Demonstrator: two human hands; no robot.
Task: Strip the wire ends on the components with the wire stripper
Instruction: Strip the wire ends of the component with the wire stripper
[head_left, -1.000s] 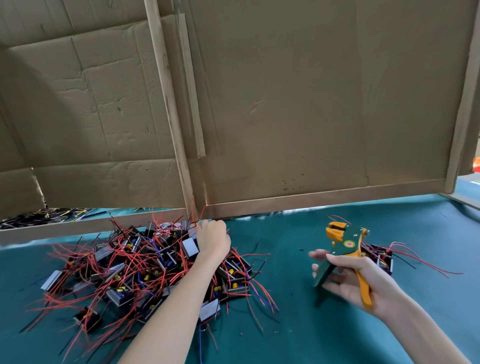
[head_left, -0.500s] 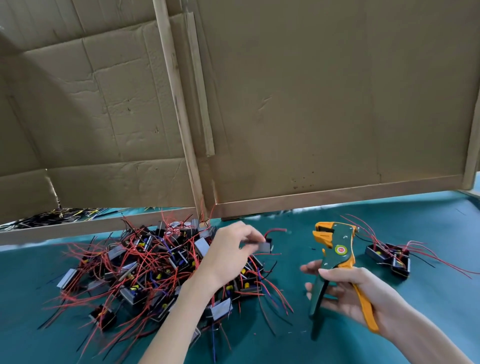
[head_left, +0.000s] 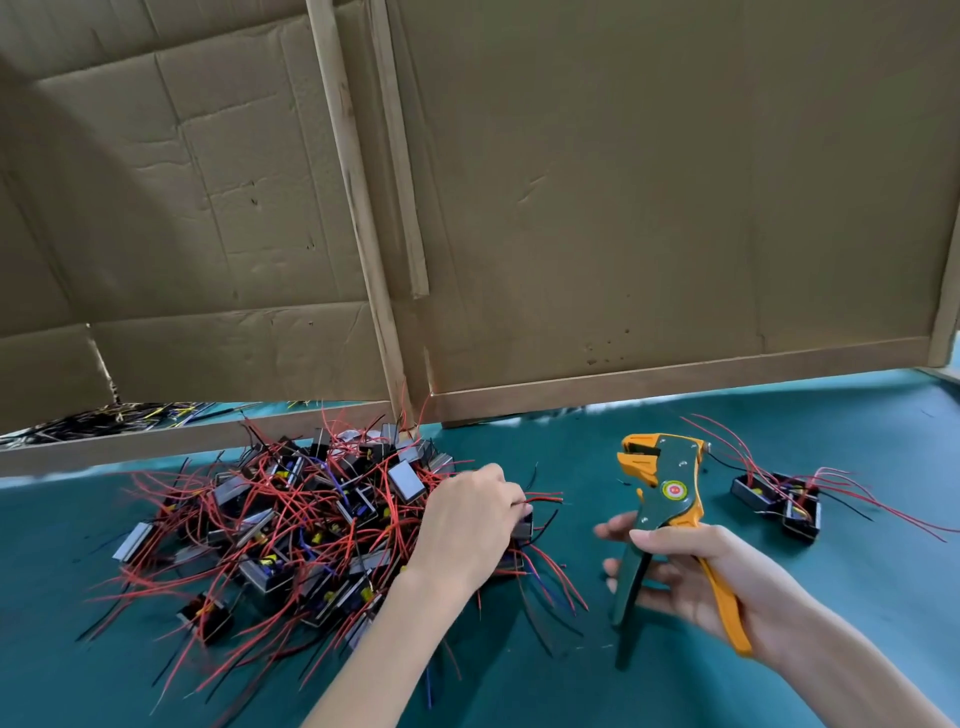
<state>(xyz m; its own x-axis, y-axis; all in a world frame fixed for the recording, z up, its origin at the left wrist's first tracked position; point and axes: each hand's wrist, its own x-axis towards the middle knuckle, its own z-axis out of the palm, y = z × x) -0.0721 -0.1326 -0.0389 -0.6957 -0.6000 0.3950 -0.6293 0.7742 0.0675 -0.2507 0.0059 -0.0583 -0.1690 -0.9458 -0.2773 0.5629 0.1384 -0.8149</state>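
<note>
So the pile (head_left: 291, 525) of components sits on the left of the desk (head_left: 519, 675), with the left hand (head_left: 467, 525) at its right edge gripping one part (head_left: 523, 524). Right of that, the right hand (head_left: 701, 577) holds the stripper (head_left: 665, 493) upright above the desk. A small cluster (head_left: 779, 501) lies further right and back. Cardboard (head_left: 623, 208) walls off the rear, and loose wires (head_left: 104, 418) lie behind it at far left.

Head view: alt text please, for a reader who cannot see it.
A person's right hand holds a green and orange wire stripper upright over a green table, while the left hand grips a component at the edge of a red-wired pile. A few more components lie to the right.
</note>
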